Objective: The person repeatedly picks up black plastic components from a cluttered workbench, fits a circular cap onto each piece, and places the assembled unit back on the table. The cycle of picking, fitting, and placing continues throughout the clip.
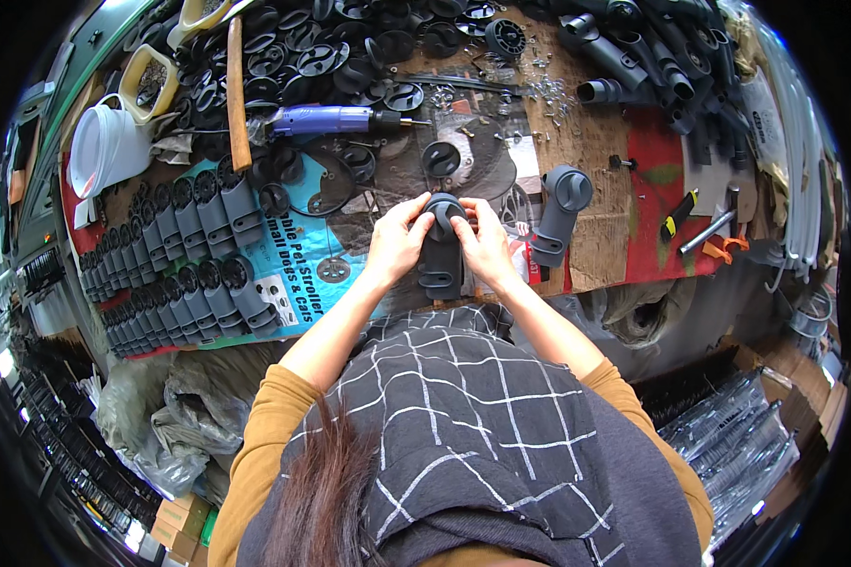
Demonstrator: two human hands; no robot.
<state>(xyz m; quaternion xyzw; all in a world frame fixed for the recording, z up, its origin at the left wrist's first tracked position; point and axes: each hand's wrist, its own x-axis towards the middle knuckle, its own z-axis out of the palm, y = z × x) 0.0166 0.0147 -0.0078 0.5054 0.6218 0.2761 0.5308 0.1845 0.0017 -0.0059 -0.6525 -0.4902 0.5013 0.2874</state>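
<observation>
Both my hands are on one dark grey plastic joint housing at the front edge of the bench. My left hand grips the left rim of its round top, and my right hand grips the right side. A round cap with a raised S-shaped grip sits on that top between my thumbs. Just beyond my fingertips lies a loose black round cap. To the right, a similar housing with a cap on it lies on the cardboard. The underside of the held housing is hidden.
A blue-purple electric screwdriver lies beyond my left hand, near a wooden handle. Rows of housings fill the left side. Loose caps and screws lie at the back. A utility knife and a hammer lie right.
</observation>
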